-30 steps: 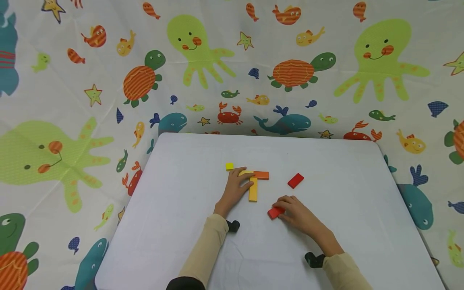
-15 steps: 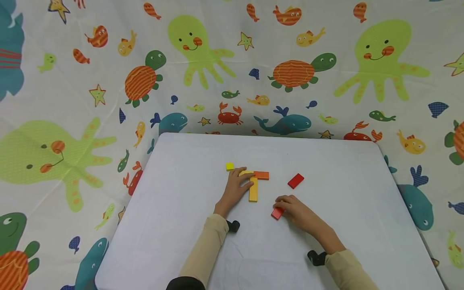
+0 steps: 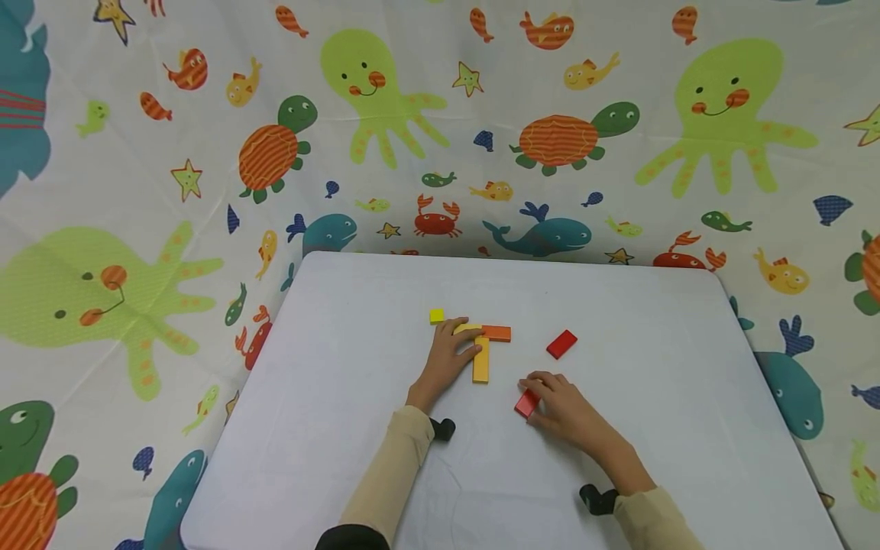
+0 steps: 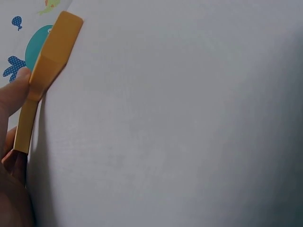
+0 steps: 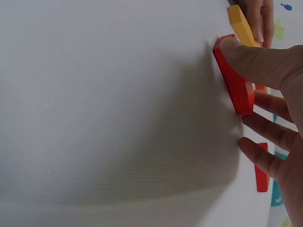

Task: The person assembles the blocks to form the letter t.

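Observation:
My left hand [image 3: 447, 360] holds a yellow block [image 3: 469, 327] flat on the table between thumb and fingers. From that block's right end, a longer amber block [image 3: 480, 362] runs toward me; an orange block [image 3: 497, 334] extends rightward. Just beyond the left fingers lies a small yellow block [image 3: 436, 315]. My right hand [image 3: 565, 411] pinches a red block [image 3: 526, 403], which lies tilted to the right of the amber one. In the right wrist view the thumb presses on the near face of this red block [image 5: 235, 80], with fingertips behind it.
Farther back on the right, a second red block [image 3: 562, 344] lies by itself. The white table [image 3: 330, 367] has a raised far edge before a cloth [image 3: 406, 206] printed with sea animals. Dark wrist mounts [image 3: 598, 499] stick out from the sleeves.
The right hand has turned the red block to a steeper slant and shifted it slightly right; its fingers have spread a little. The left hand and the other blocks stay put.

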`<action>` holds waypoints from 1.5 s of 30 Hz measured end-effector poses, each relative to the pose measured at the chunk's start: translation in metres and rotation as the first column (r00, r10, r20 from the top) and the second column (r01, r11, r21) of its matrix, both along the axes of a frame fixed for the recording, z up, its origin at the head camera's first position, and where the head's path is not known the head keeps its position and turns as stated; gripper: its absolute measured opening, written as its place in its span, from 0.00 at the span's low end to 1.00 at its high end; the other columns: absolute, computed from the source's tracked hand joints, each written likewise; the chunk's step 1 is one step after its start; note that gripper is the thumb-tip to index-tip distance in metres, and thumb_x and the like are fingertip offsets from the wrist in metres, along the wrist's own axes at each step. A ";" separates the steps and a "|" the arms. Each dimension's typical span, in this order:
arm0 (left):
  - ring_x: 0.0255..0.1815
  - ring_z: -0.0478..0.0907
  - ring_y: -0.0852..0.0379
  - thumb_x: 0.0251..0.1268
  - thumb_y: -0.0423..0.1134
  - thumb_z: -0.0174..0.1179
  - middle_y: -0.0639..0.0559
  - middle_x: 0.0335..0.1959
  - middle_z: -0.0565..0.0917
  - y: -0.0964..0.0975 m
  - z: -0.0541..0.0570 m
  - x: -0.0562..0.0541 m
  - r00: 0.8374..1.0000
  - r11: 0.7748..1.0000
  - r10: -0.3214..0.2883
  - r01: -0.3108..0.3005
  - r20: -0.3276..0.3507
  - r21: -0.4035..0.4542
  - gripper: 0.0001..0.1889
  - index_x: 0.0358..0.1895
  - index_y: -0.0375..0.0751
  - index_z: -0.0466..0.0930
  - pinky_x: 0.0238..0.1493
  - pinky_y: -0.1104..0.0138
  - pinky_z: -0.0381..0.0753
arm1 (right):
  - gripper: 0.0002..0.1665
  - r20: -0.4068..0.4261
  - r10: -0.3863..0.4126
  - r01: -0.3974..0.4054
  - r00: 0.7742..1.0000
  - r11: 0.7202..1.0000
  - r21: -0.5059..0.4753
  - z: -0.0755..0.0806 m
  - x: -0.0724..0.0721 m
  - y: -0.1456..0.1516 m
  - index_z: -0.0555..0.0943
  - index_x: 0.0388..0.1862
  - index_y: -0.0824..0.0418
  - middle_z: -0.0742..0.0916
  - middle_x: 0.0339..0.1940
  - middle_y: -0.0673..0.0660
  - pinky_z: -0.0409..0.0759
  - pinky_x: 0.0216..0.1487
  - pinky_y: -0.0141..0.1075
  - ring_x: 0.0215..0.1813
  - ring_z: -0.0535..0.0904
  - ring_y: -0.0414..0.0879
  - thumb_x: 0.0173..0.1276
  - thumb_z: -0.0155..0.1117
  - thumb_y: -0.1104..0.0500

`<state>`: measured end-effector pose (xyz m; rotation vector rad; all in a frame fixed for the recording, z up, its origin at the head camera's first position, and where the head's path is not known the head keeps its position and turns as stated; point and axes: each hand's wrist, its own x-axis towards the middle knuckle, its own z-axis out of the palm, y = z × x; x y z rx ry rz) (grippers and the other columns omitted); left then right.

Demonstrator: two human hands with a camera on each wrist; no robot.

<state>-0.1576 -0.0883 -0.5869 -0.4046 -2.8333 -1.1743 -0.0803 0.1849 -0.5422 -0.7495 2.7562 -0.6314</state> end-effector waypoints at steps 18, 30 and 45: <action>0.79 0.60 0.43 0.76 0.50 0.62 0.45 0.77 0.71 0.000 0.002 0.002 1.000 1.000 -0.002 0.002 0.007 0.003 0.20 0.67 0.53 0.83 0.79 0.47 0.65 | 0.35 -0.050 -0.079 0.077 0.996 0.996 -0.053 -0.006 0.012 -0.007 0.79 0.66 0.59 0.82 0.63 0.59 0.79 0.66 0.56 0.66 0.75 0.56 0.61 0.81 0.54; 0.79 0.61 0.43 0.76 0.50 0.62 0.46 0.77 0.71 0.000 0.002 0.002 1.000 1.000 0.002 -0.002 0.012 -0.001 0.20 0.67 0.54 0.83 0.79 0.46 0.65 | 0.34 -0.057 -0.052 0.046 0.997 0.995 -0.092 -0.008 0.005 -0.008 0.79 0.67 0.59 0.82 0.66 0.59 0.79 0.68 0.55 0.67 0.75 0.56 0.63 0.79 0.55; 0.79 0.61 0.44 0.76 0.50 0.62 0.47 0.77 0.71 -0.001 0.004 0.004 1.000 1.000 0.004 -0.004 0.017 0.002 0.20 0.67 0.55 0.82 0.79 0.47 0.65 | 0.33 -0.096 -0.012 0.000 0.995 0.992 -0.128 -0.001 -0.019 -0.016 0.80 0.66 0.60 0.82 0.69 0.61 0.81 0.68 0.54 0.69 0.76 0.58 0.63 0.79 0.56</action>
